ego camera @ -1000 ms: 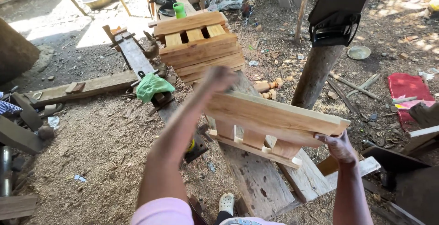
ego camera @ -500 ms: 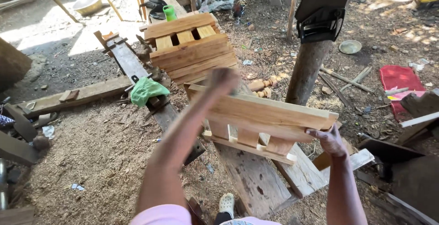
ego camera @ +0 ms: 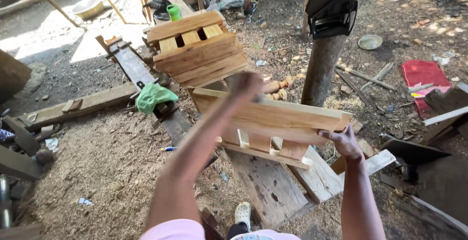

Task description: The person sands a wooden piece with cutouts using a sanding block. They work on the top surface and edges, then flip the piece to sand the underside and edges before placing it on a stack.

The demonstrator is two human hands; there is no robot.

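I hold a slatted wooden frame [ego camera: 273, 118] tilted above a worn plank workbench [ego camera: 273, 191]. My left hand [ego camera: 246, 86], blurred, grips the frame's far top edge. My right hand [ego camera: 343, 142] grips its near right end from below. Short upright slats join the frame's two long boards. Beyond it, at the far end of the bench, rests a stack of similar wooden frames [ego camera: 197, 50].
A tree trunk post [ego camera: 319, 69] with a hand saw [ego camera: 336, 6] stuck on it stands right of the bench. A green cloth [ego camera: 153, 96] lies on a long beam at left. A green bottle [ego camera: 174, 12], a red mat [ego camera: 424, 74] and sawdust ground surround me.
The frame and both hands have shifted slightly left and up in view as my head moved; both hands keep their hold on it.
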